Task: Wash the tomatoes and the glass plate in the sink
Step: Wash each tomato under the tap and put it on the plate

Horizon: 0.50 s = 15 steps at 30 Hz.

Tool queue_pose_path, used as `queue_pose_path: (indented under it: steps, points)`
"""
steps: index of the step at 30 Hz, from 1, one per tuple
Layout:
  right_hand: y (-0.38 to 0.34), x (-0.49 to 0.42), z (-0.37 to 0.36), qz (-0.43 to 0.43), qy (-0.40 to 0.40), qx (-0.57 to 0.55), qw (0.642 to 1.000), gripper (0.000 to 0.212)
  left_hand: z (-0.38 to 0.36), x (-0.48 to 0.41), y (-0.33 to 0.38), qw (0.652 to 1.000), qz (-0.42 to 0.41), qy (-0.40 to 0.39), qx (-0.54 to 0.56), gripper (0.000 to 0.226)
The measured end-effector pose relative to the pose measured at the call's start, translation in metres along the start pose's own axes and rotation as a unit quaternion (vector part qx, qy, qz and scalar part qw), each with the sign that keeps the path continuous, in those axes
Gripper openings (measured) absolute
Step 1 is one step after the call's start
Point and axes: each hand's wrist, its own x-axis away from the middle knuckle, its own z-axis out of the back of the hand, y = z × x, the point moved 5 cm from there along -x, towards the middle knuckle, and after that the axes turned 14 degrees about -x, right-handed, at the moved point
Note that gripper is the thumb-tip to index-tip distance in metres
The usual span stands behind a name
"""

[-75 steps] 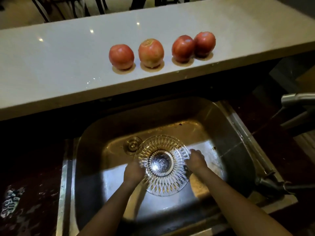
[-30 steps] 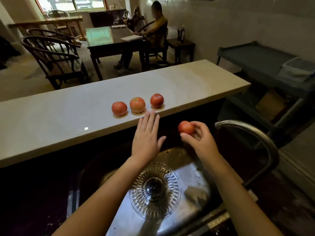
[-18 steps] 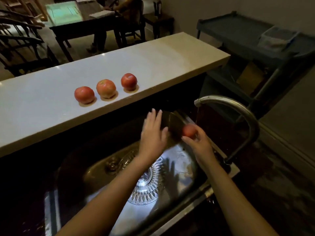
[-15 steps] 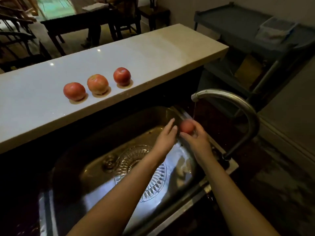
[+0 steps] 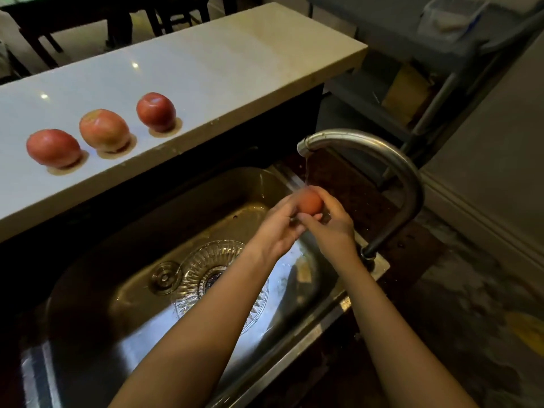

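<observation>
Both hands meet over the right side of the rectangular stainless-steel sink (image 5: 123,260), cupping 1 small round red tomato (image 5: 309,202) between them. The left hand (image 5: 278,228) wraps its fingers around the near-left side of the fruit; the right hand (image 5: 331,228) closes on it from the right, fingers curled over the top. A thin stream of water (image 5: 306,172) falls from the mouth of the curved brushed-metal tap (image 5: 382,160) straight onto the tomato.

The round cut-glass plate (image 5: 206,260) lies flat on the sink floor, and the left forearm crosses above it, hiding its near-right part. Just left of the plate sits the round metal drain (image 5: 164,277), touching or nearly touching the plate's rim; I cannot tell which.

Behind the sink, 3 more red tomatoes stand in a row on the pale stone counter (image 5: 235,69): the left tomato (image 5: 53,147), the paler middle tomato (image 5: 104,130) and the darker right tomato (image 5: 156,112), each apart from its neighbour. Beyond the counter's right end stands a grey metal trolley (image 5: 412,33) carrying a clear plastic tub (image 5: 450,19).
</observation>
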Motion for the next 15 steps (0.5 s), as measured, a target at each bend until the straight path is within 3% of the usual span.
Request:
queue_pose_path:
  steps: [4,11,15]
  points:
    - [-0.002,-0.002,0.0,-0.004,-0.01,0.013,1.0,0.052,-0.002,-0.001,0.01,0.995,-0.038,-0.004,-0.094,0.015]
    - [-0.013,-0.003,0.003,0.008,-0.001,0.027,1.0,0.052,-0.004,0.003,0.023,0.991,-0.049,-0.084,-0.092,0.025]
    - [-0.017,-0.001,0.003,0.012,0.0,0.012,1.0,0.051,-0.011,0.005,0.027,0.986,-0.069,-0.018,-0.148,0.017]
